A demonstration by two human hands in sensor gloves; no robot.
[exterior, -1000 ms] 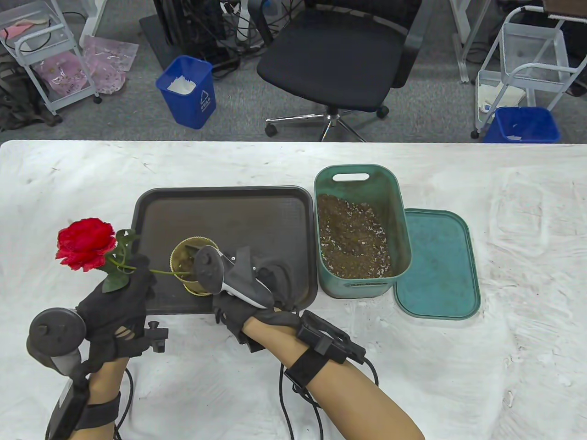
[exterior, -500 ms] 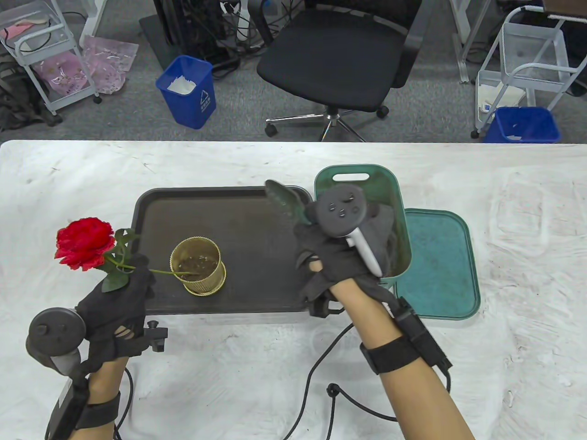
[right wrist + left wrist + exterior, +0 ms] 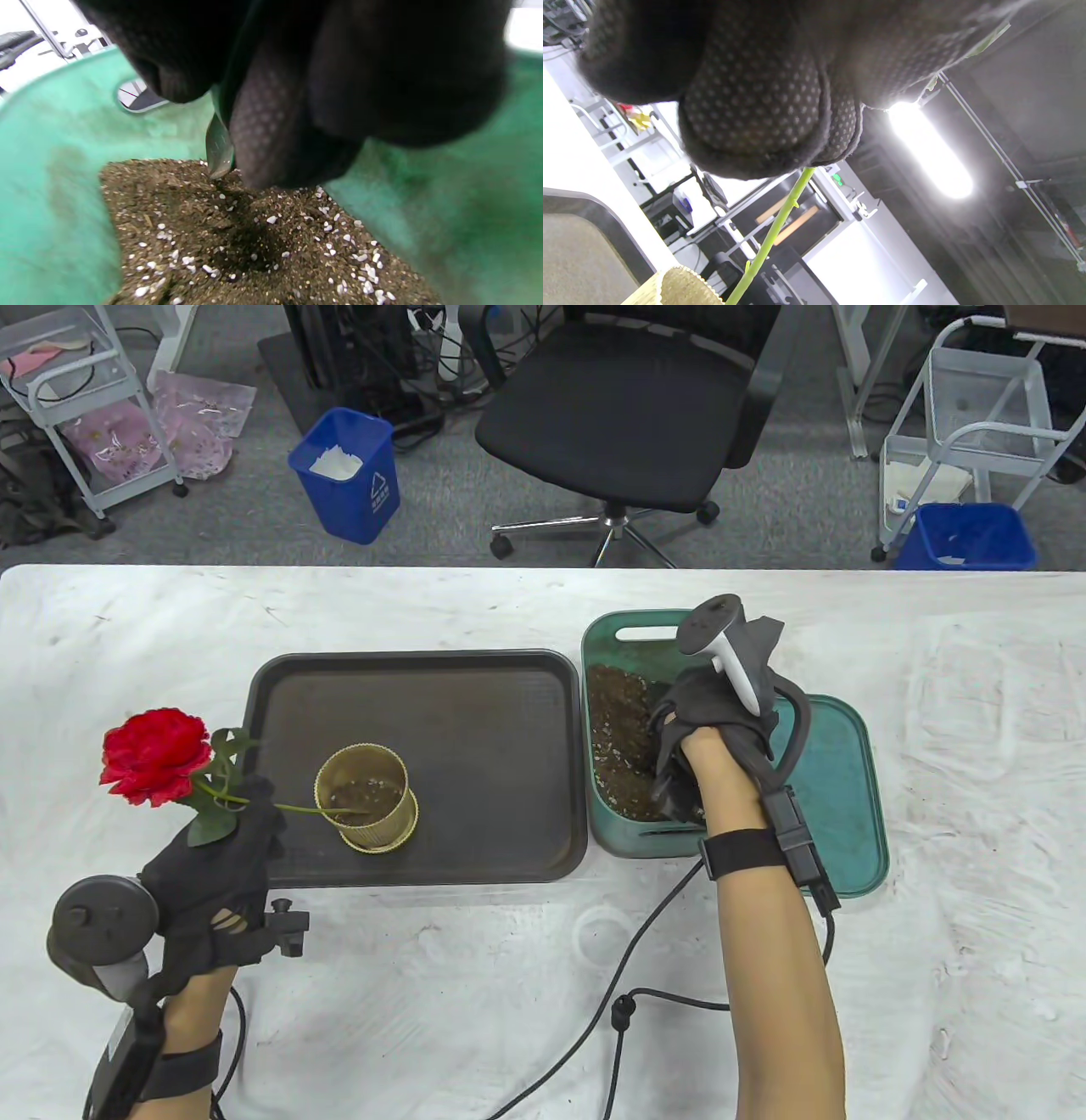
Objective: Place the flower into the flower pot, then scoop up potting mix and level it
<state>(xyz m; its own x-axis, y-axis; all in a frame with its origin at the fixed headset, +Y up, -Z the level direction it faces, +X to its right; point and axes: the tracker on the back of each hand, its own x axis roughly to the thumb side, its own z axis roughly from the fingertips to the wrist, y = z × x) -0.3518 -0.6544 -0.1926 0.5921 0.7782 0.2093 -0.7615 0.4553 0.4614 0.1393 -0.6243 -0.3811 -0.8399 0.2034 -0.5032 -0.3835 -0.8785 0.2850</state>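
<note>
A red rose (image 3: 157, 755) leans left, and its green stem runs down into the gold flower pot (image 3: 366, 797) on the tray. My left hand (image 3: 246, 823) grips the stem just below the leaves. The left wrist view shows the stem (image 3: 774, 231) leaving my curled fingers (image 3: 755, 110) toward the pot rim (image 3: 678, 288). My right hand (image 3: 691, 729) is down inside the green bin (image 3: 632, 632), over the potting mix (image 3: 619, 721). It holds a small trowel, hidden in the table view. In the right wrist view the trowel blade (image 3: 219, 150) touches the potting mix (image 3: 254, 241).
The pot stands on a dark tray (image 3: 424, 678) left of the bin. The bin's green lid (image 3: 836, 806) lies flat at its right. A black cable (image 3: 628, 1010) trails across the table near my right forearm. An office chair and blue waste bins stand beyond the far edge.
My right hand has carried the trowel from the pot across the tray to the right and down into the green bin. The left hand and the rose have stayed put.
</note>
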